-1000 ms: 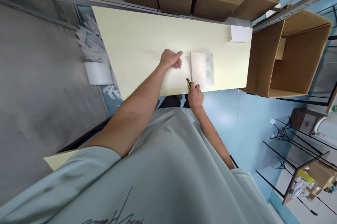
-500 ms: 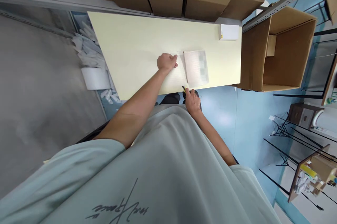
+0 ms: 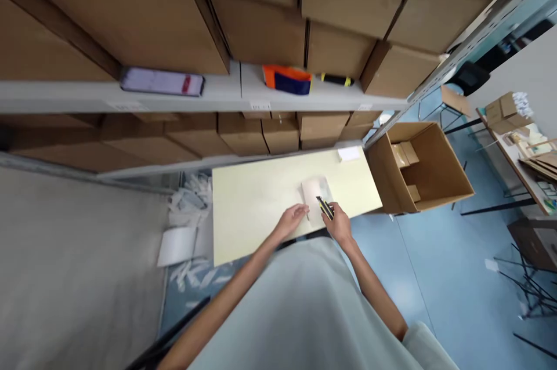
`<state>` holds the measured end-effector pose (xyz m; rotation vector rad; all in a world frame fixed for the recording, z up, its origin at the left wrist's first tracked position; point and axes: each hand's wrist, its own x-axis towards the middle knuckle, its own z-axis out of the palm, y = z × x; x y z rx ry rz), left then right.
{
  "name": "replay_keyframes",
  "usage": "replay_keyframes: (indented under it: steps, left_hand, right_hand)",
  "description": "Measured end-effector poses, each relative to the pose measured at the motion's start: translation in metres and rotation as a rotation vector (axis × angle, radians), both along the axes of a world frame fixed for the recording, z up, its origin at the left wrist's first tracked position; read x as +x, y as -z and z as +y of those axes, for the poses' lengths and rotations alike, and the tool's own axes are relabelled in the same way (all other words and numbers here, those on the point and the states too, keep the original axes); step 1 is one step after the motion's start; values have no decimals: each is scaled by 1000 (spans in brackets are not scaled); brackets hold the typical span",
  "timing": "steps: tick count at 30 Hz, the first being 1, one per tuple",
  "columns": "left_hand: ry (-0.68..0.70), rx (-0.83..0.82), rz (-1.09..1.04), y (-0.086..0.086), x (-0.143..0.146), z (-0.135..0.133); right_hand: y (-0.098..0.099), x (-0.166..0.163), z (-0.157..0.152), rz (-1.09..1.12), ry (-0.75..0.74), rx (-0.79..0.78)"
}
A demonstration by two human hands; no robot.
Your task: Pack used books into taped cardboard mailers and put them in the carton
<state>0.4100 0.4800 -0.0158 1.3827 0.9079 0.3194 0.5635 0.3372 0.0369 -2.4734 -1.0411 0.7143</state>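
A flat white packet [image 3: 314,191] lies on the pale yellow table [image 3: 256,196]. My right hand [image 3: 338,220] grips a yellow and black utility knife [image 3: 324,207], its tip over the packet's near edge. My left hand [image 3: 294,219] rests on the table just left of the packet, fingers loosely curled, touching or nearly touching its near left corner. A small white box [image 3: 348,153] sits at the table's far right corner.
An open cardboard box [image 3: 418,164] stands right of the table. Shelves of closed cartons [image 3: 243,28] rise behind, with an orange and blue item [image 3: 286,78] and a purple packet [image 3: 162,81] on a ledge. White scraps [image 3: 188,207] litter the floor at left.
The view has tilted up and pulled back, revealing the shelves. My right hand moved the knife from the table's near edge up onto the packet. My left hand came nearer the packet's near corner.
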Motion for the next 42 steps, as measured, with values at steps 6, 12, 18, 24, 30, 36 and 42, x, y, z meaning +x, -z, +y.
replay_keyframes:
  steps: [6,12,18,24,30,36,42]
  left_hand:
    - [88,150,-238,-48,51,31]
    - [-65,374,-324,-95,122,82]
    - [-145,407,-348,-119,203,142]
    - [-205,427,-304,-133,254,186]
    - [-187,404,-148,-104,253,169]
    - [-214,363,121,-45,189,107]
    - [-324,114,494,28,84,36]
  right_hand:
    - [-40,52,70,-3,-60,279]
    - [-106,116,157,-95,-172,367]
    - [-164,187,234,-340,-350,243]
    - [-184,231,296,-517,-527,209]
    - [-172,261,340,-558,-612,229]
    - [-146,275,334,-498,-553,457]
    - [-19,236,215,-74,-453,569]
